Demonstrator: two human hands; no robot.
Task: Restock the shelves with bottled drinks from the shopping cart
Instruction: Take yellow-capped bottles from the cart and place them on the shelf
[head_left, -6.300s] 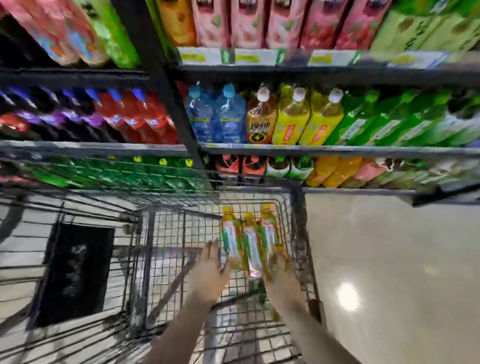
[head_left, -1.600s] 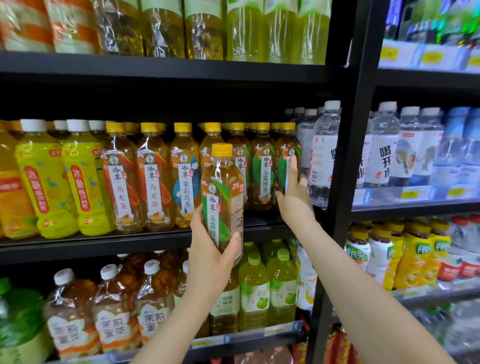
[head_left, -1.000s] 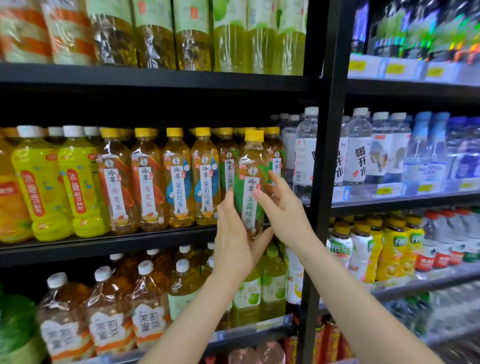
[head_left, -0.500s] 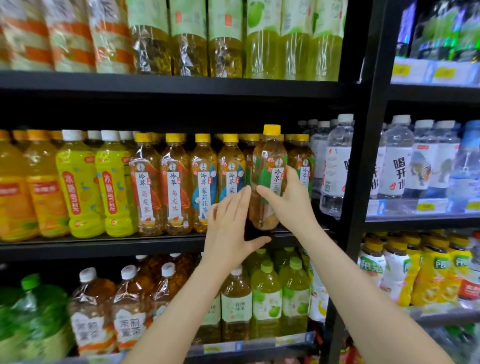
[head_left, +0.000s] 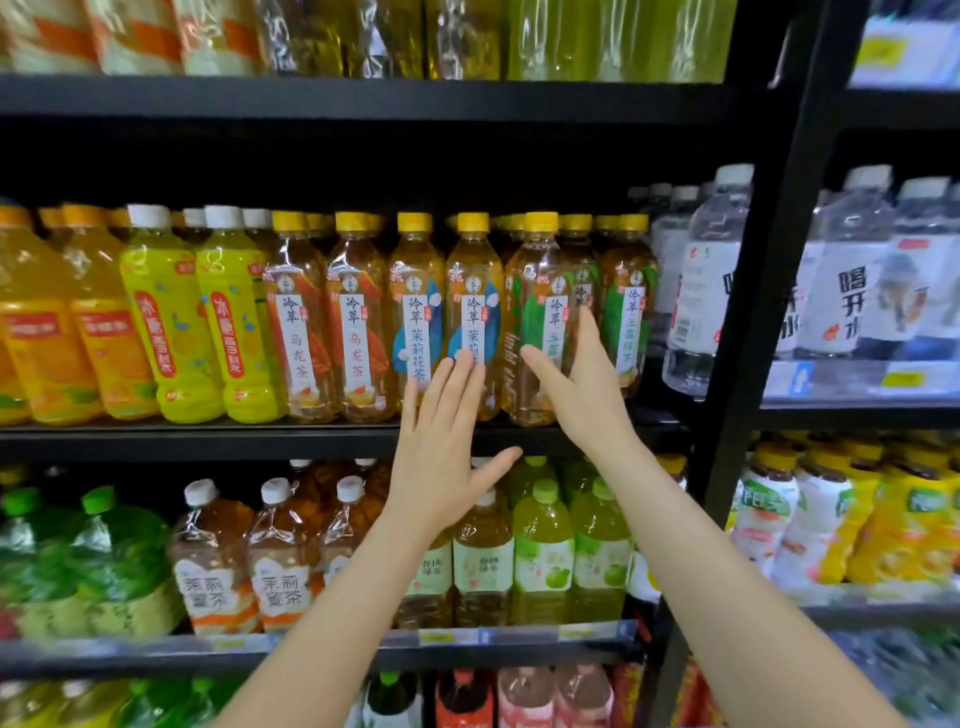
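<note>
black shelves (head_left: 363, 98) fill the view, packed with drinks – big green bottles (head_left: 78, 561) low on the left, water bottles (head_left: 711, 280) to the right past a post (head_left: 753, 312), a yellow-capped tea row (head_left: 358, 317) on the middle shelf. the green-label bottle (head_left: 540, 317) stands upright at the front edge of that shelf, in the tea row's right part. the right hand (head_left: 582, 384) lies flat against its lower front, fingers straight, gripping nothing – the left hand (head_left: 447, 447) is spread open too, fingertips on the blue-label bottle (head_left: 472, 312) just beside it.
</note>
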